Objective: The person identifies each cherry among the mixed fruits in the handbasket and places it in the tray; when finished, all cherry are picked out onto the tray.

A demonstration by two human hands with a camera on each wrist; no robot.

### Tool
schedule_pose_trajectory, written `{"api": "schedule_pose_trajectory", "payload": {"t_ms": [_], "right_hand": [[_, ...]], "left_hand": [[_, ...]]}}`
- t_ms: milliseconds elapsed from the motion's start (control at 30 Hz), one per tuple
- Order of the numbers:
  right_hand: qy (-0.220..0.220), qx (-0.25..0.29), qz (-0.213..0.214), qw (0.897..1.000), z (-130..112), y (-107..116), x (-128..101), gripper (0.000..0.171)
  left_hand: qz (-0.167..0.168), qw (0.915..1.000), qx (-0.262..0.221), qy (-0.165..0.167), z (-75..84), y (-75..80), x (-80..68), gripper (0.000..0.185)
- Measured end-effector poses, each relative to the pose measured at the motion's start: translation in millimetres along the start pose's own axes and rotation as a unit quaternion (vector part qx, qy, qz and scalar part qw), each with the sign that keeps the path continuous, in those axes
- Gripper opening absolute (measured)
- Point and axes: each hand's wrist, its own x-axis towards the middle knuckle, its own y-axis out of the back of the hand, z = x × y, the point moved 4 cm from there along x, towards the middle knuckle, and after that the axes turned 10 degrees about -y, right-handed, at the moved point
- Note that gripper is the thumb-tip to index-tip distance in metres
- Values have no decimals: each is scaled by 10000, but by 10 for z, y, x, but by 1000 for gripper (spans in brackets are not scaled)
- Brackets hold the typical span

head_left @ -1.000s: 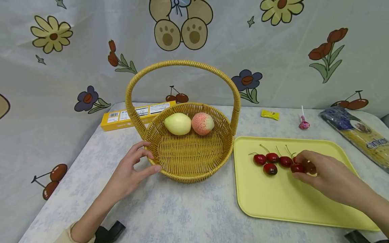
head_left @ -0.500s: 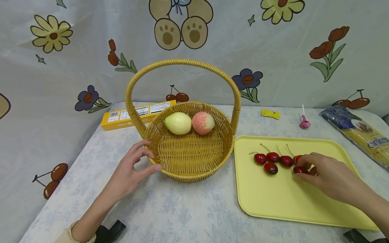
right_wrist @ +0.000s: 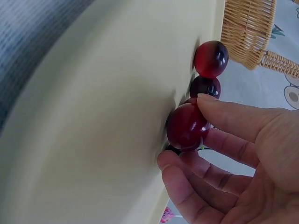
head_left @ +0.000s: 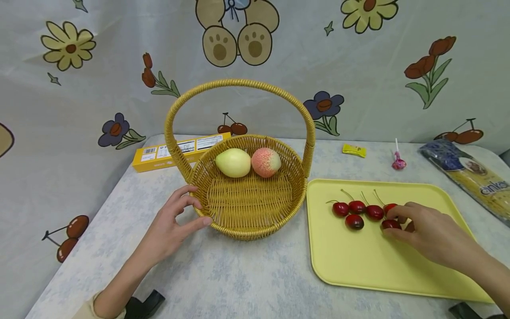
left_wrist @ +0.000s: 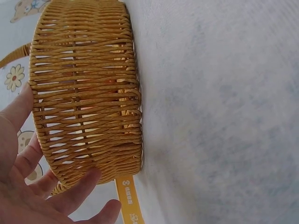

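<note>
Right hand [head_left: 432, 232] resting on the yellow tray [head_left: 370, 266], thumb and fingers [right_wrist: 219, 114] pinching one red cherry [head_left: 390, 224] at the right end of the cluster; cherry still touching the tray surface in the right wrist view.

Remaining cherries [head_left: 356, 210] lying in a loose group on the tray's far half, just left of the pinched one, stems pointing away toward the backdrop.

Left hand [head_left: 171, 228] resting on the table [head_left: 247, 279] against the near-left wall of the wicker basket [head_left: 247, 230], fingers relaxed and spread, fingertips [left_wrist: 84, 179] touching the weave without curling round it.

Basket standing upright between the two hands, handle arching overhead, right rim sitting just beside the tray's left edge.

Holding inside, against the far wall: pale green fruit [head_left: 233, 162] and pink-speckled peach [head_left: 265, 162], side by side and touching.

Lying behind the basket at left: long yellow box [head_left: 159, 155] with white labels, partly hidden by the handle.

Lying beyond the tray: small yellow packet [head_left: 353, 150]; pink lollipop [head_left: 398, 164] with white stick; at far right, blue-and-yellow pasta bag [head_left: 470, 177], angled toward the table's edge.

Hanging behind everything: cloth backdrop [head_left: 358, 79] printed with flowers, cherries and paw prints.
</note>
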Motion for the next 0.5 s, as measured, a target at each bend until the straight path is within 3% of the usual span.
{"api": "schedule_pose_trajectory", "payload": {"t_ms": [500], "right_hand": [[-69, 90, 289, 9995, -33, 69, -81, 27]], "left_hand": [[-62, 9999, 74, 43, 15, 5, -19, 25]]}}
